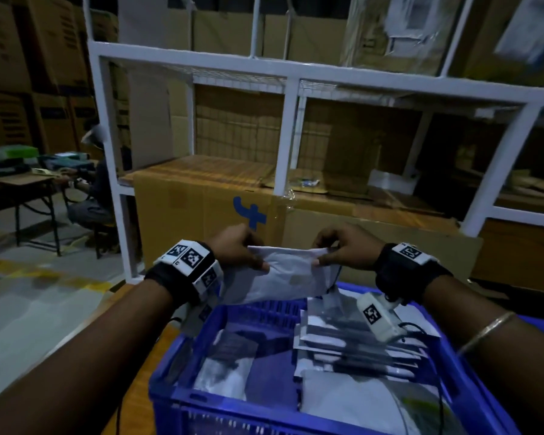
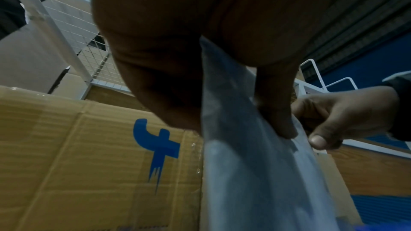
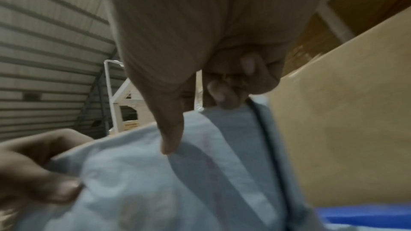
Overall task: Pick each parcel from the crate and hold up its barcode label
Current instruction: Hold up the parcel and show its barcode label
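Observation:
A grey-white plastic parcel hangs upright above the far rim of the blue crate. My left hand pinches its top left corner and my right hand pinches its top right corner. The side facing me is plain; no barcode label shows on it. In the left wrist view the parcel runs down between thumb and fingers of my left hand. In the right wrist view my right hand holds the parcel at its upper edge. More flat parcels lie stacked inside the crate.
A white metal rack stands right behind the crate, with a large cardboard box bearing a blue logo on its lower shelf. At the far left a seated person works at a table. Cardboard boxes line the back.

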Demonstrator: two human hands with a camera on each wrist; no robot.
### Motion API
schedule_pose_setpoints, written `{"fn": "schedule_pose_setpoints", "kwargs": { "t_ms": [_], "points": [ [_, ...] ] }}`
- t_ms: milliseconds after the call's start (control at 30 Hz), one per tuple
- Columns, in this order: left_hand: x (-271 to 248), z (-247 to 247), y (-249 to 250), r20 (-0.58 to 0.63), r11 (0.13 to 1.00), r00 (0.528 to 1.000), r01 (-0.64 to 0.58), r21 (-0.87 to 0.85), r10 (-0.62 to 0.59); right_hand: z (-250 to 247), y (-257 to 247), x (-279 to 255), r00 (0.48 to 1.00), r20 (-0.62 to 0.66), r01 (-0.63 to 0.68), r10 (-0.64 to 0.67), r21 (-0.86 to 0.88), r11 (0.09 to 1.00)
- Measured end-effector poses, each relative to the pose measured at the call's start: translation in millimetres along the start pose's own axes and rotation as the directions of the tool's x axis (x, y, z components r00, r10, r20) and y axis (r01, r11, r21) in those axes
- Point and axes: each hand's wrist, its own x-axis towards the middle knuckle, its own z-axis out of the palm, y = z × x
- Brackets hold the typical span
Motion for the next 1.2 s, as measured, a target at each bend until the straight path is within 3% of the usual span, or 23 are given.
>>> {"fn": "schedule_pose_setpoints", "kwargs": {
  "t_ms": [167,367,500,667,800,967,1200],
  "points": [
    [4.1,-4.7,20.7,-0.069,1.000,0.998,0.009,0.014,-0.008,-15.4,34.7,-20.4,1.000,-0.014,0.002,-0.002,-0.019,1.000],
    [2.8,-16.7,38.4,-0.138,0.999,0.989,0.042,-0.016,-0.044,-18.5,52.4,-33.7,0.987,-0.153,0.053,-0.045,0.049,0.997],
    [-6.1,-17.8,44.1,-0.154,0.993,0.982,0.115,0.016,-0.111,-17.1,62.8,-41.9,0.970,-0.231,0.099,-0.075,0.096,0.990],
    [-20.8,-6.9,45.8,-0.228,0.971,0.944,0.238,-0.023,-0.237,-9.3,67.0,-52.4,0.943,-0.333,0.098,-0.003,0.269,0.958],
    [-30.7,4.3,47.9,-0.073,0.932,0.932,0.347,-0.108,-0.356,-1.1,74.2,-59.2,0.938,-0.348,0.102,-0.007,0.258,0.961],
    [-29.5,21.5,53.5,0.037,0.785,0.856,0.490,-0.379,-0.516,7.1,76.3,-73.1,0.924,-0.382,0.097,0.036,0.323,0.942],
    [-3.8,21.1,39.5,0.168,0.699,0.858,0.496,-0.516,-0.485,17.9,89.5,-89.0,0.898,-0.419,0.036,0.132,0.368,0.929]
  ]
}}
